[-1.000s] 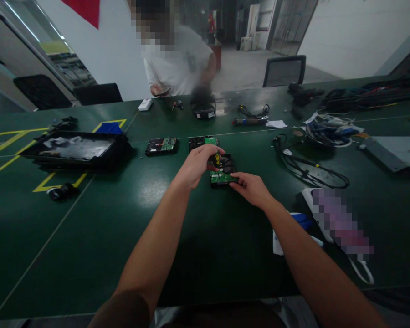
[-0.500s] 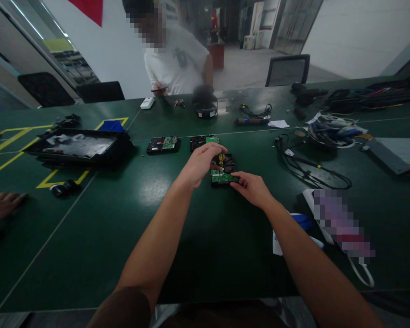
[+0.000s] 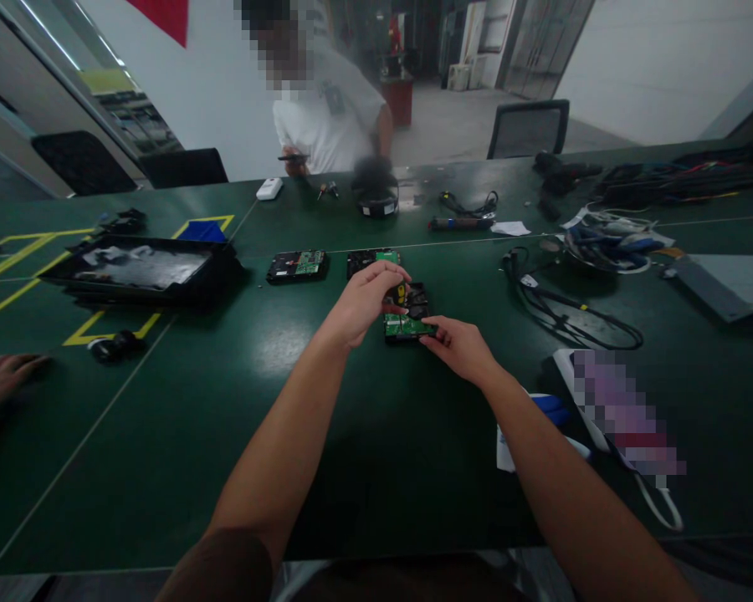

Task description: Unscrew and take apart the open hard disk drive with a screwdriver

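Left grip (image 3: pixel 365 303) closed around a yellow-handled tool (image 3: pixel 401 292), just over the hard drive (image 3: pixel 407 322); right grip (image 3: pixel 461 347) pinched on that drive's near right corner; drive flat on the green counter (image 3: pixel 289 435), circuit board up; two more drives (image 3: pixel 296 266) just behind; black tray (image 3: pixel 138 272) well left; cables (image 3: pixel 565 313) right; bare counter toward the near edge; another person's hand (image 3: pixel 0 380) far left.

Electronics workshop: green bench (image 3: pixel 163 435), circuit boards (image 3: pixel 297 266), cables (image 3: pixel 565 305).
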`<state>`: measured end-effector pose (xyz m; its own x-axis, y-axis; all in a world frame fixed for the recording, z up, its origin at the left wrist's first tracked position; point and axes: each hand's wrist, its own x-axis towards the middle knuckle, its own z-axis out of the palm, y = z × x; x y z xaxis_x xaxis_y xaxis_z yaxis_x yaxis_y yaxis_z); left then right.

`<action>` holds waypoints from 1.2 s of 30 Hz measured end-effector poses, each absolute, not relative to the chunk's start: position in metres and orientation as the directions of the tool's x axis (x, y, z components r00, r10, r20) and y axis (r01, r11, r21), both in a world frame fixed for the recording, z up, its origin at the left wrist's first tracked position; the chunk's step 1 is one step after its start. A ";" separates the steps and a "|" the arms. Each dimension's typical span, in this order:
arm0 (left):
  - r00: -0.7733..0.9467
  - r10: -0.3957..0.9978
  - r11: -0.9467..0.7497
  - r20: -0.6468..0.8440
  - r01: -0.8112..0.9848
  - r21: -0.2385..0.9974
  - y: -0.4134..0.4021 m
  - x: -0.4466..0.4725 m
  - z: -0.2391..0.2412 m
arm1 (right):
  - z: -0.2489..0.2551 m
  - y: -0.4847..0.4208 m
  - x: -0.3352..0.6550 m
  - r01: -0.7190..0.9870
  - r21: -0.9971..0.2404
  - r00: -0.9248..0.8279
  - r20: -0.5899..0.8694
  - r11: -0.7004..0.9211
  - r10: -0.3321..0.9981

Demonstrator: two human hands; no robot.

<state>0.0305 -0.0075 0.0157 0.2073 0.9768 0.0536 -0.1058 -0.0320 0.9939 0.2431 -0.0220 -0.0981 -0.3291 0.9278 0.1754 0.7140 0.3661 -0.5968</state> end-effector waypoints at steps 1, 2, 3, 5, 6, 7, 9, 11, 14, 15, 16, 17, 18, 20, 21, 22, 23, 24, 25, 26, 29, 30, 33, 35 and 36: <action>0.210 0.976 -0.028 0.052 -0.112 0.993 -0.008 0.031 0.016 | -0.098 -0.022 0.243 0.713 -0.597 -0.330 0.176 0.367 0.928; 0.216 0.975 -0.022 0.048 -0.119 0.993 -0.008 0.031 0.016 | -0.098 -0.022 0.243 0.714 -0.597 -0.327 0.177 0.366 0.928; 0.223 0.974 -0.016 0.044 -0.128 0.992 -0.008 0.031 0.016 | -0.099 -0.022 0.243 0.714 -0.598 -0.324 0.180 0.365 0.929; 0.237 0.971 -0.007 0.041 -0.144 0.990 -0.008 0.031 0.016 | -0.099 -0.023 0.243 0.714 -0.597 -0.320 0.185 0.365 0.929; 0.240 0.970 -0.005 0.042 -0.151 0.989 -0.008 0.031 0.016 | -0.099 -0.023 0.243 0.714 -0.597 -0.318 0.186 0.365 0.929; 0.241 0.970 -0.004 0.042 -0.155 0.988 -0.009 0.031 0.016 | -0.099 -0.023 0.243 0.714 -0.598 -0.318 0.186 0.364 0.930; 0.237 0.971 -0.003 0.041 -0.157 0.988 -0.009 0.031 0.016 | -0.098 -0.023 0.243 0.714 -0.601 -0.316 0.183 0.360 0.931; 0.235 0.971 -0.009 0.043 -0.144 0.989 -0.008 0.031 0.015 | -0.098 -0.023 0.243 0.713 -0.604 -0.316 0.175 0.356 0.932; 0.233 0.970 -0.057 0.073 -0.078 0.995 -0.008 0.031 0.013 | -0.097 -0.023 0.243 0.712 -0.609 -0.319 0.164 0.350 0.934; 0.229 0.969 -0.079 0.088 -0.045 0.996 -0.007 0.031 0.012 | -0.096 -0.023 0.243 0.711 -0.611 -0.318 0.162 0.348 0.934; 0.226 0.969 -0.098 0.099 -0.014 0.995 -0.007 0.030 0.011 | -0.096 -0.023 0.243 0.711 -0.613 -0.315 0.162 0.346 0.935; 0.226 0.968 -0.110 0.105 0.009 0.994 -0.007 0.030 0.011 | -0.095 -0.023 0.243 0.710 -0.613 -0.315 0.163 0.346 0.935; 0.230 0.967 -0.114 0.106 0.021 0.993 -0.007 0.030 0.011 | -0.095 -0.023 0.242 0.710 -0.613 -0.316 0.163 0.347 0.935; 0.244 0.966 -0.095 0.090 0.009 0.995 -0.007 0.030 0.011 | -0.095 -0.023 0.242 0.712 -0.608 -0.321 0.164 0.352 0.933; 0.249 0.966 -0.074 0.075 -0.014 0.997 -0.007 0.030 0.011 | -0.095 -0.023 0.242 0.712 -0.605 -0.324 0.166 0.356 0.931; 0.251 0.966 -0.046 0.056 -0.046 0.998 -0.007 0.031 0.011 | -0.095 -0.022 0.242 0.712 -0.603 -0.326 0.169 0.359 0.930; 0.249 0.968 -0.016 0.037 -0.085 0.996 -0.007 0.032 0.010 | -0.095 -0.022 0.242 0.712 -0.601 -0.327 0.173 0.362 0.929; 0.243 0.970 0.014 0.018 -0.128 0.992 -0.007 0.032 0.010 | -0.095 -0.022 0.242 0.712 -0.599 -0.328 0.176 0.365 0.928; 0.237 0.972 0.039 0.003 -0.170 0.985 -0.007 0.033 0.010 | -0.096 -0.022 0.242 0.712 -0.598 -0.329 0.178 0.367 0.927; 0.230 0.973 0.053 -0.005 -0.203 0.978 -0.007 0.034 0.010 | -0.096 -0.022 0.242 0.712 -0.598 -0.329 0.179 0.368 0.927; 0.222 0.975 0.052 -0.001 -0.227 0.972 -0.006 0.035 0.009 | -0.096 -0.023 0.243 0.714 -0.596 -0.327 0.179 0.367 0.928; 0.223 0.975 0.041 0.007 -0.211 0.977 -0.005 0.034 0.008 | -0.096 -0.023 0.244 0.714 -0.595 -0.327 0.180 0.367 0.928; 0.229 0.973 -0.005 0.038 -0.144 0.989 -0.004 0.032 0.007 | -0.096 -0.023 0.244 0.716 -0.592 -0.329 0.182 0.370 0.927; 0.246 0.968 -0.027 0.055 -0.113 0.993 -0.003 0.031 0.007 | -0.096 -0.022 0.244 0.719 -0.590 -0.327 0.180 0.368 0.928; 0.256 0.965 -0.032 0.058 -0.104 0.994 -0.003 0.031 0.006 | -0.096 -0.022 0.244 0.720 -0.589 -0.325 0.180 0.367 0.928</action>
